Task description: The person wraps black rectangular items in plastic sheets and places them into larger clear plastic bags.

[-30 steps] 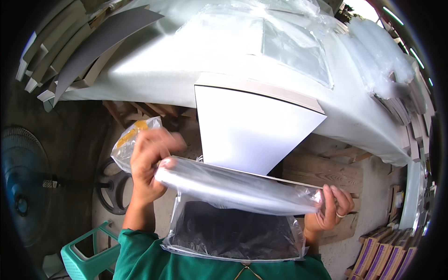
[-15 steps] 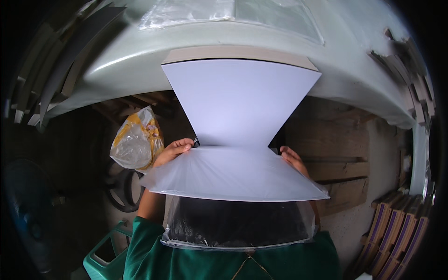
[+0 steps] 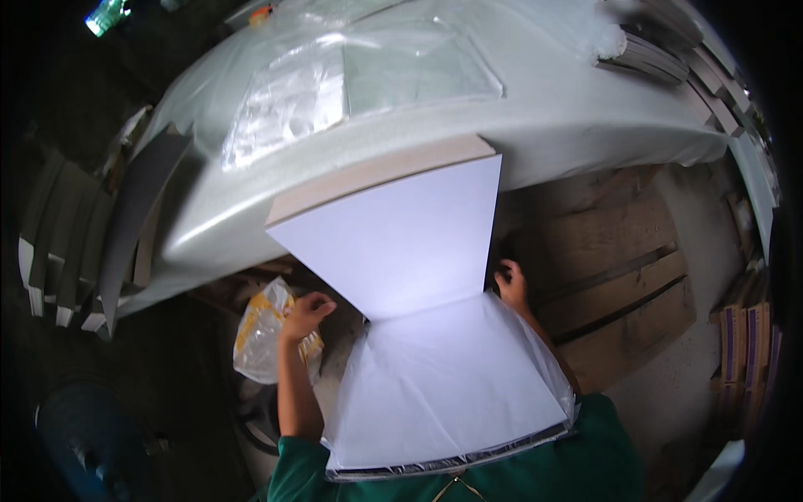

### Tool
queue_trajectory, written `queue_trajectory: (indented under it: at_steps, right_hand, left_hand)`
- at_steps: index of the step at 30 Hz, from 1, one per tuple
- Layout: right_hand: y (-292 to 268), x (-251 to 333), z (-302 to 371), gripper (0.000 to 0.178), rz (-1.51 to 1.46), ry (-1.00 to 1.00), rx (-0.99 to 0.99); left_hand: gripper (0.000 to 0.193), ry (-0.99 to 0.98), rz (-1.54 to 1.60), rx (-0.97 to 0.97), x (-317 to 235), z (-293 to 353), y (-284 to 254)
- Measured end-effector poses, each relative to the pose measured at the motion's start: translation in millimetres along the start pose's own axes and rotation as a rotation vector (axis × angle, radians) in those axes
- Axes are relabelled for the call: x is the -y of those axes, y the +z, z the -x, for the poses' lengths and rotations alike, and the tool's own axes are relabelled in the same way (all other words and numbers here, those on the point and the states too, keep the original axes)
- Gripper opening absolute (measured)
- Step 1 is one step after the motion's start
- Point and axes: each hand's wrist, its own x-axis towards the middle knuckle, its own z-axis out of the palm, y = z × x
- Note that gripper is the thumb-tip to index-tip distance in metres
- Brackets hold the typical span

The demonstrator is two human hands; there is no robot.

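A white board (image 3: 401, 230) leans toward me from the table edge, with a thick beige slab (image 3: 385, 180) along its far side. Over the near white part (image 3: 443, 393) lies a clear plastic sleeve, its dark-looking edge (image 3: 452, 464) against my green top. To the left of the board, my left hand (image 3: 308, 315) is raised with loosely bent fingers and nothing visible in them. My right hand (image 3: 511, 284) stands just off the board's right edge, fingers curved and apart, also without anything visible.
Clear plastic sleeves (image 3: 293, 105) lie on the covered table (image 3: 552, 109). Grey boards (image 3: 138, 217) are stacked at the left, more (image 3: 661, 63) at the far right. A plastic bag with yellow markings (image 3: 255, 343) sits below my left hand. Wooden planks (image 3: 619, 276) are at the right.
Both hands have come off the plastic-covered part they were touching. That part now lies lower, over the dark plastic near my body. The view has turned and shifted.
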Motion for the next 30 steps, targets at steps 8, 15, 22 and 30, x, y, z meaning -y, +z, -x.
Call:
queue_trajectory:
  at_steps: [8, 15, 22, 30]
  right_hand:
    - [-30, 98, 1, 0.016, -0.285, 0.067, -0.044]
    - [-46, 140, 12, 0.012, -0.353, 0.005, 0.14]
    - [-76, 164, 0, 0.01, -0.436, -0.069, -0.056]
    - [-90, 296, -48, 0.014, -0.522, -0.382, 0.291]
  left_hand:
    - [0.026, 0.716, -0.265, -0.388, -289, -39, -131]
    - [0.025, 0.813, -0.624, -0.076, -347, -161, -56]
    - [0.017, 0.681, -0.135, -0.168, -333, -185, -64]
    - [0.021, 0.772, -0.232, -0.813, -352, -166, -104]
